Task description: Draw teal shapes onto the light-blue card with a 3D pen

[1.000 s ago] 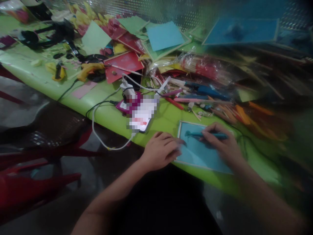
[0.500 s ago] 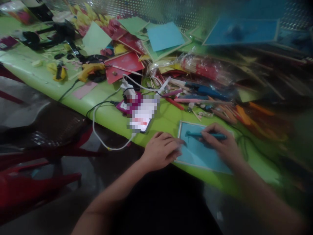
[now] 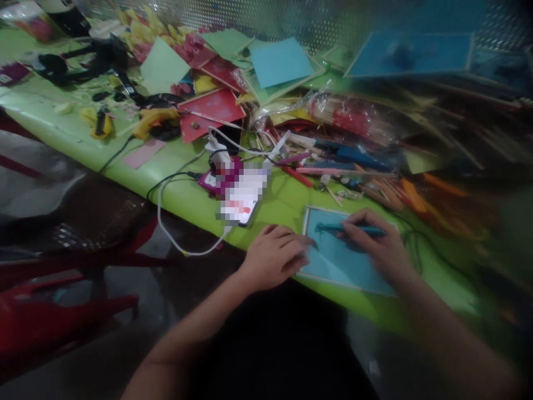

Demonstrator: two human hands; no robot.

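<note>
A blue card with a pale border (image 3: 333, 265) lies at the front edge of the green table. My right hand (image 3: 377, 244) is closed on a teal pen (image 3: 331, 227), whose tip meets the card near its upper left, beside a small dark drawn mark. My left hand (image 3: 277, 256) rests at the card's left edge, its fingers bent and slightly apart, with the fingertips on or beside the border. Nothing shows in its grip, though the palm side is hidden.
Left of the card, a phone (image 3: 244, 200) with a white cable lies by a purple power block (image 3: 216, 180). Pens and sticks (image 3: 345, 169) lie beyond it. Yellow glue guns (image 3: 156, 121) and a red card (image 3: 212, 114) are farther left. A red chair (image 3: 50, 322) stands lower left.
The pen tip has shifted very slightly to the left on the card. My left hand has stayed in place.
</note>
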